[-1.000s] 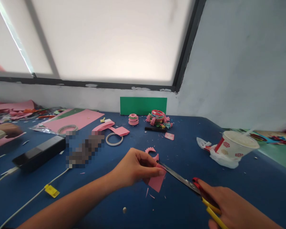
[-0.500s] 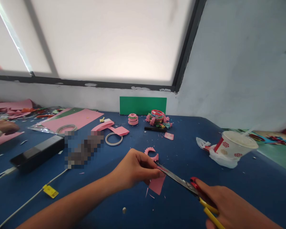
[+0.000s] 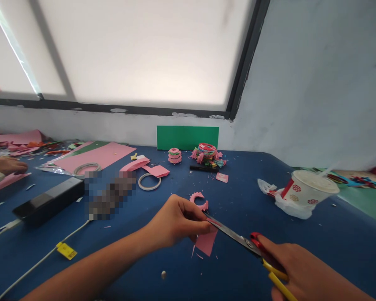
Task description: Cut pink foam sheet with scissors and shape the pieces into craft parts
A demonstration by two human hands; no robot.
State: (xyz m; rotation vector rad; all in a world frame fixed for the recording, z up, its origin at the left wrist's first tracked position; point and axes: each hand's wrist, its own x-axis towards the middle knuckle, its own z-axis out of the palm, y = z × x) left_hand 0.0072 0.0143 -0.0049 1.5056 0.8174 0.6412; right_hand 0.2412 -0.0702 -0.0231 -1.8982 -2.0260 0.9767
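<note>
Cup (image 3: pixel 304 195) w/ straw (image 3: pixel 327 170); scissors (image 3: pixel 246 242) in R hand (image 3: pixel 297 267).

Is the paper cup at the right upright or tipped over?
Upright: the paper cup has its rim uppermost, with a straw sticking up from the top.

Out on your right, it's the patterned paper cup (image 3: pixel 303 195), straw (image 3: pixel 325 172) poking up, plastic bag (image 3: pixel 293 210) bunched around its base! Straight ahead of you, a green board (image 3: pixel 188 138) stands below the bright window (image 3: pixel 150 50). Left side, a glossy black box (image 3: pixel 50 200), and a yellow tag (image 3: pixel 67 251) on the white cable (image 3: pixel 34 266)!
</note>
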